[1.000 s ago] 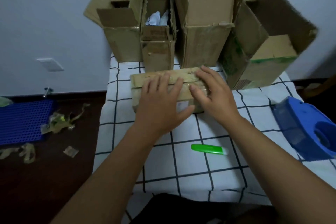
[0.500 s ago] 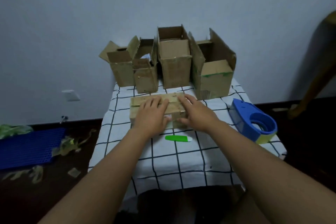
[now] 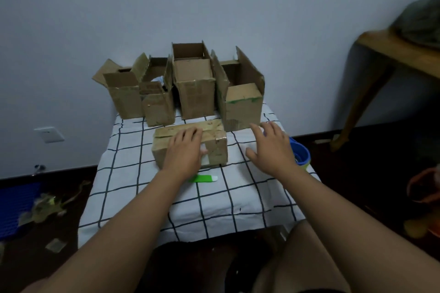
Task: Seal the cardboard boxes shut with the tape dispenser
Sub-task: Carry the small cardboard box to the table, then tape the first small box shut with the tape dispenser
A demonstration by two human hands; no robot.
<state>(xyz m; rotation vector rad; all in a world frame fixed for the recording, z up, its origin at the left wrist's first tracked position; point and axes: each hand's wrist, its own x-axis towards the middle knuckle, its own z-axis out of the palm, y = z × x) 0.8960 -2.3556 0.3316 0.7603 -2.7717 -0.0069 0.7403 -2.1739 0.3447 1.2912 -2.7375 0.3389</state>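
Left hand flat on a closed cardboard box, right hand spread open in the air near the tape dispenser.

The left hand lies with straight fingers on the closed box, which sits mid-tabletop on a white cloth with dark grid lines. The right hand hovers to the box's right, fingers splayed, holding nothing, and hides much of the blue tape dispenser at the right edge. Four open boxes stand in a row against the wall. A green utility knife lies just in front of the closed box.
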